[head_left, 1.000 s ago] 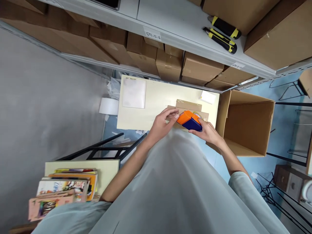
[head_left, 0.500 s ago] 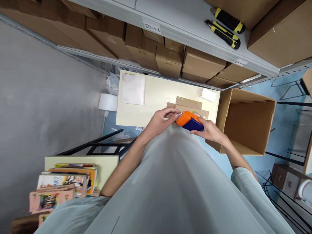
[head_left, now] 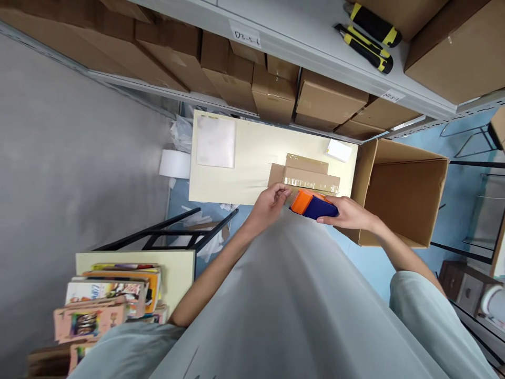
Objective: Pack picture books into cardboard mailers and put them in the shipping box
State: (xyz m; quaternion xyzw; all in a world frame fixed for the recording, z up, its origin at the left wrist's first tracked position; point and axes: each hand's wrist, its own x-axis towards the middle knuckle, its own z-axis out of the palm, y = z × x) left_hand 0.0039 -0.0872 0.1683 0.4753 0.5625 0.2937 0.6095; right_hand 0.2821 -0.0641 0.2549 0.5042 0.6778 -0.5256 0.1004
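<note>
My right hand (head_left: 347,213) is wrapped round an orange and dark blue tape dispenser (head_left: 315,204), gripping its right end. Just left of the dispenser, my left hand (head_left: 273,202) has thumb and fingertips pinched together; what lies between them is too small to make out. Beyond both hands, a flattened-looking cardboard box (head_left: 311,179) with shiny clear tape along it lies on the cream table (head_left: 252,152). The dispenser is held above the near edge of this table.
A large open carton (head_left: 402,200) stands at the right. Shelves above hold cardboard boxes (head_left: 274,97) and utility knives (head_left: 366,47). On the table are a white sheet (head_left: 215,142) and a small white box (head_left: 339,150). Magazines (head_left: 106,295) are stacked at lower left.
The tape dispenser and my right hand have moved slightly right and down. My left fingers have drawn together and now sit a little apart from the dispenser.
</note>
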